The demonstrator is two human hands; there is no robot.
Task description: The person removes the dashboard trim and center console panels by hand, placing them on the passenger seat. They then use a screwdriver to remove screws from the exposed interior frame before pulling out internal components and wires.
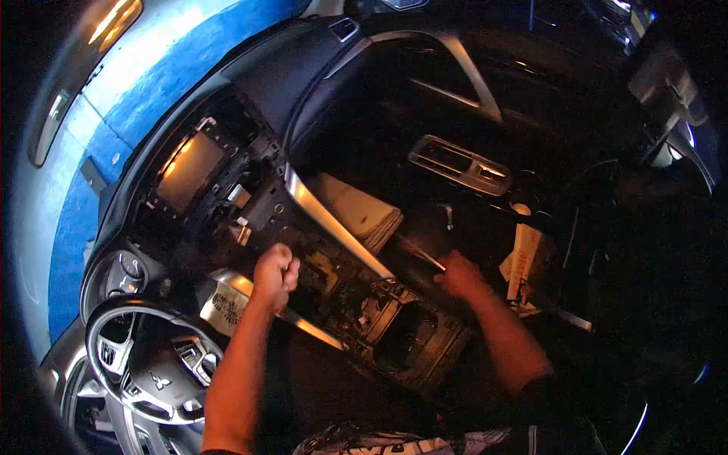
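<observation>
My left hand (pixel 275 278) is closed in a fist above the lower dashboard, by the front of the opened centre console (pixel 409 337); whatever it may hold is hidden by the fingers. To the right of the console, my right hand (pixel 460 277) is wrapped round a thin tool (pixel 422 253), whose shaft points up and left. Near that shaft lies a folded tan cloth or mat (pixel 370 220), beside the silver console trim (pixel 326 214). A small metal tool (pixel 449 218) rests on the dark surface above my right hand.
The steering wheel (pixel 102 322) is at the lower left, under the dashboard with its exposed screen (pixel 191 171). A loose trim panel (pixel 461 164) and a pale, printed paper piece (pixel 523 258) lie at the right. A printed label (pixel 224 306) shows beside my left forearm.
</observation>
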